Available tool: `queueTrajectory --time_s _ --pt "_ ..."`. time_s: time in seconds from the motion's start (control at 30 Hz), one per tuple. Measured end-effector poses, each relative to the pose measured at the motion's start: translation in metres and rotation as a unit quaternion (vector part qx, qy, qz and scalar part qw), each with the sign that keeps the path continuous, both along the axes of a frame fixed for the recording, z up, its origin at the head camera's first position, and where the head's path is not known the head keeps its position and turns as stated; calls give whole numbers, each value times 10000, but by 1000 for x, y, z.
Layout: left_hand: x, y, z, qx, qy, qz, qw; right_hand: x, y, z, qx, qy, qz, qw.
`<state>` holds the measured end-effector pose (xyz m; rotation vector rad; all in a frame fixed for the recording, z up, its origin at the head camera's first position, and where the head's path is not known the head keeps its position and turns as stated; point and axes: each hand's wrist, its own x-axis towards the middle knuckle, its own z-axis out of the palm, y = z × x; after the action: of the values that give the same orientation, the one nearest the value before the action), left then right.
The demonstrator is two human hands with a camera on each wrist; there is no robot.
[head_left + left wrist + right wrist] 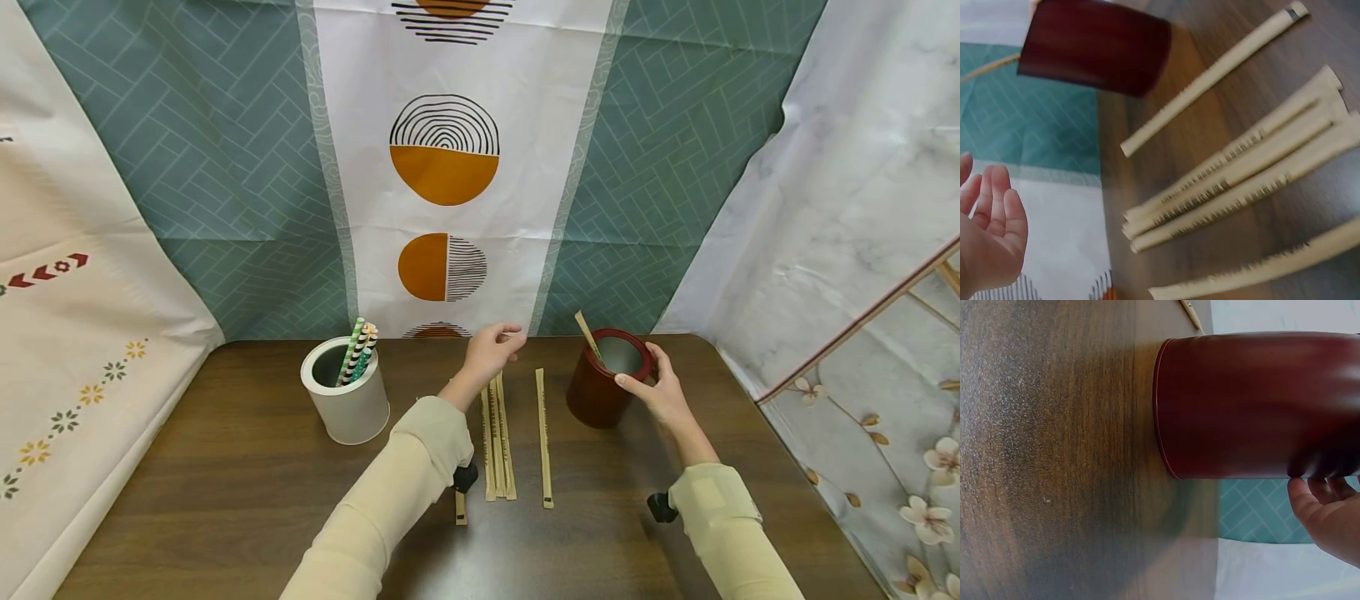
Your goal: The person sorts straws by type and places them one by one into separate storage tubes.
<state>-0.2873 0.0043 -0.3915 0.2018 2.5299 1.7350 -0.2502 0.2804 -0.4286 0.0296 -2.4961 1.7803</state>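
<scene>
A dark red canister (596,396) stands at the right, with one paper-wrapped straw (588,335) leaning out over its rim. My right hand (663,400) holds the canister's right side near the top, thumb toward the front and fingers behind. In the right wrist view its fingertips (1300,490) meet the red wall. My left hand (491,357) hovers over the far end of several wrapped straws (497,442), holding nothing, fingers loosely bent. Another wrapped straw (543,442) lies apart, between that group and the canister. One more wrapped straw (461,508) is mostly hidden under the left forearm.
On the left stands a white canister (351,412) with several striped and patterned straws (358,354) inside. The brown wooden table (225,483) ends at a patterned cloth backdrop (247,192). Cloth also hangs along the left and right sides.
</scene>
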Motion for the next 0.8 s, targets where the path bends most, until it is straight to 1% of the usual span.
queueTrajectory --time_s 0.13,0.23,0.4,0.53,0.8 --pt "2 -11 -11 71 -62 20 10000 -1 1 0 128 -4 4 9999" --pt "5 -19 -21 60 -154 33 9999 -2 2 -2 83 -52 5 10000" --pt "8 -31 -37 -296 -224 96 9993 -3 2 -2 -39 -101 9 9999" --pt "10 -40 -49 -432 -205 133 9988 -2 2 -2 -69 -21 6 10000" --pt "11 -51 -73 -833 -252 271 9958 -1 0 -2 -46 49 -60 10000"
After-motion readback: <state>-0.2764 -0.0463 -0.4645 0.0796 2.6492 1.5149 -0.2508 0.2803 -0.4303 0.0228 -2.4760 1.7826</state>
